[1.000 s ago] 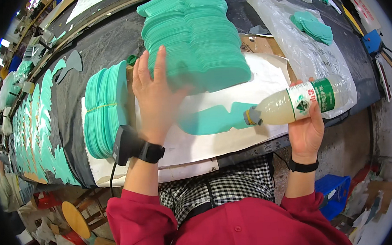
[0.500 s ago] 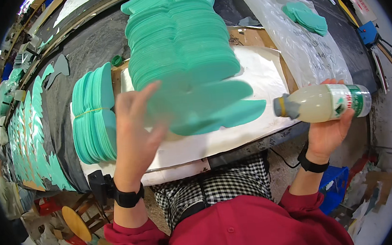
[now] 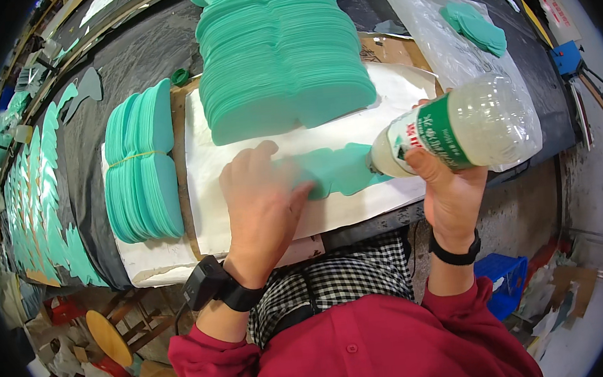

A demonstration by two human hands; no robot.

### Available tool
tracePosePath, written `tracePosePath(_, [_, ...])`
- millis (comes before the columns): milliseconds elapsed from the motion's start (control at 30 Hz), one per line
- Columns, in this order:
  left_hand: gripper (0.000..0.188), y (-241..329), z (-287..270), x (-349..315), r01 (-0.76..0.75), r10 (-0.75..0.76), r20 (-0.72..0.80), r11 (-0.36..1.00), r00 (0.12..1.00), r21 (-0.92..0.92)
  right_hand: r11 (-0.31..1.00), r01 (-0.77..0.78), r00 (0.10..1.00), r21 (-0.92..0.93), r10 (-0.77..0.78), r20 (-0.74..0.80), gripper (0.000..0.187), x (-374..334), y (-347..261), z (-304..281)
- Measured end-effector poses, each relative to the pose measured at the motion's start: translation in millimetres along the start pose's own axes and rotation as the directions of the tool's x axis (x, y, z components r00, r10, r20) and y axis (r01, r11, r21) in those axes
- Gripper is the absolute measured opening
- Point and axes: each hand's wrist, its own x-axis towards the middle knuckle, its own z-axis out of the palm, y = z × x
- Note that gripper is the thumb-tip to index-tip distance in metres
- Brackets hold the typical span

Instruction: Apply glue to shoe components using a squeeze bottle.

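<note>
My right hand (image 3: 450, 187) is wrapped around a clear plastic bottle (image 3: 497, 113) with a green and white label and cloudy pale contents. The bottle is tilted, its neck pointing down and left at a flat green insole-shaped piece (image 3: 350, 177) on white paper. Over the left end of the green pieces is my left hand (image 3: 263, 195), thumb and fingers apart, some fingers smeared by motion. A tall double stack of green insole-shaped pieces (image 3: 284, 55) rises just beyond. The bottle's tip is mostly hidden behind its shoulder.
A banded bundle of green pieces (image 3: 141, 180) stands at the left. Farther left, more green pieces (image 3: 49, 180) lie in overlapping rows. A clear plastic bag (image 3: 415, 9) with several green pieces (image 3: 473, 29) lies at the back right. The white paper (image 3: 207, 210) covers the near table.
My right hand has brought the bottle left and tipped it over the green pieces. My left hand has moved right and down; the blurred green piece by it now lies low over the paper.
</note>
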Motion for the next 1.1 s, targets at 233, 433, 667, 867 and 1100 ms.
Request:
tracePosePath(233, [0.017, -0.7, -10.4, -14.2, 0.023, -0.022, 0.005, 0.999, 1.000, -0.042, 0.991, -0.085, 0.940, -0.103, 0.114, 0.322, 0.050, 2.4, 22.5, 54.2])
tracePosePath(433, [0.026, -7.8, -28.2, -46.5, 0.120, -0.120, -0.002, 0.992, 0.993, 0.038, 0.962, 0.023, 0.900, -0.271, 0.098, 0.425, 0.040, 5.0, 10.0, 41.8])
tracePosePath(667, [0.027, -10.9, -37.1, -69.4, 0.240, -0.240, 0.008, 0.971, 0.971, 0.005, 0.977, 0.092, 0.994, -0.190, -0.079, 0.076, 0.064, 2.9, -7.6, -35.9])
tracePosePath(867, [0.024, -17.0, -46.4, -76.6, 0.266, -0.266, -0.029, 0.964, 0.963, -0.024, 0.803, 0.321, 0.891, -0.502, -0.076, 0.448, 0.082, -23.9, -2.3, 11.3])
tracePosePath(1100, [0.022, -18.2, -46.3, -92.9, 0.272, -0.275, -0.118, 0.961, 0.954, -0.043, 0.930, 0.246, 0.734, -0.274, 0.006, 0.679, 0.070, -26.2, 35.7, 87.3])
